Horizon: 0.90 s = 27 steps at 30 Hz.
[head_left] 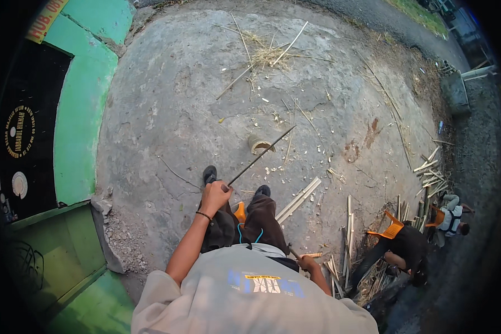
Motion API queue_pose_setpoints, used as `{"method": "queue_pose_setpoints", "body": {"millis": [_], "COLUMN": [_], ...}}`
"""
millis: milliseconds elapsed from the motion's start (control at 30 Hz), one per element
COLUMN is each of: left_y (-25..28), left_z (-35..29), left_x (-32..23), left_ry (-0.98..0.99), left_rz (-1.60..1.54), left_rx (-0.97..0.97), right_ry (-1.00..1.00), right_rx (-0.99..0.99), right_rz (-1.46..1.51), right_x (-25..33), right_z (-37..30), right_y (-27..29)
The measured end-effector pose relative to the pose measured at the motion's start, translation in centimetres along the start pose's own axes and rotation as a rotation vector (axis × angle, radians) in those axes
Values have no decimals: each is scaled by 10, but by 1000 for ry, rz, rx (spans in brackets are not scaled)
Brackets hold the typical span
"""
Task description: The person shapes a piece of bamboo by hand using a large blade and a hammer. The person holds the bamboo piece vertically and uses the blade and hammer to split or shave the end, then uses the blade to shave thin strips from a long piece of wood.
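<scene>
My left hand point(214, 200) is closed in front of my legs, with a dark bead bracelet on the wrist. It grips one end of a long, thin dark rod point(259, 157), which slants up and away to the right; whether it is a blade seen edge-on I cannot tell. Low at my right side, my right hand point(306, 263) is partly hidden by my shirt. Its fingers close round a short, dark stick-like thing point(293, 252). Past the rod's middle, a hollow bamboo section point(256, 143) lies on the ground. Split bamboo strips point(299, 199) lie right of my feet.
Between my legs shows an orange plastic seat point(240, 212). Shavings and sticks point(270, 55) are heaped far ahead. At the right, a person in black point(403, 245) bends near an orange chair point(391, 227) and bamboo strips; another person point(451, 217) is beyond. A green wall point(83, 111) stands left.
</scene>
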<state>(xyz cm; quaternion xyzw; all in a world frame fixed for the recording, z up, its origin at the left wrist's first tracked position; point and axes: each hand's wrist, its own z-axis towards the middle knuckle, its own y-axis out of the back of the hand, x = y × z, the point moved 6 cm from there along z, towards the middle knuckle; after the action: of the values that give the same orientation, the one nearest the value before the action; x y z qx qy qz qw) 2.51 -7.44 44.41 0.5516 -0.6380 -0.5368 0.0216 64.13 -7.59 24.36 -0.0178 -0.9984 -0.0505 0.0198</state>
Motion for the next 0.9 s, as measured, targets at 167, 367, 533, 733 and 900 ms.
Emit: {"method": "queue_pose_setpoints", "body": {"millis": [167, 367, 533, 733, 900], "left_y": [2, 36, 51, 59, 58], "left_z": [-21, -4, 10, 5, -5], "left_x": [49, 69, 64, 53, 63], "left_ry": [29, -55, -22, -15, 53], "left_rz": [113, 132, 134, 158, 196], "left_rx": [25, 30, 73, 90, 97], "right_ry": [-91, 224, 637, 1208, 721], "right_rx": [-297, -433, -489, -800, -817], "right_rz": [432, 1238, 1143, 602, 212], "right_x": [22, 207, 362, 433, 445], "right_z": [-38, -122, -265, -315, -253], "right_y": [-15, 84, 125, 129, 125]}}
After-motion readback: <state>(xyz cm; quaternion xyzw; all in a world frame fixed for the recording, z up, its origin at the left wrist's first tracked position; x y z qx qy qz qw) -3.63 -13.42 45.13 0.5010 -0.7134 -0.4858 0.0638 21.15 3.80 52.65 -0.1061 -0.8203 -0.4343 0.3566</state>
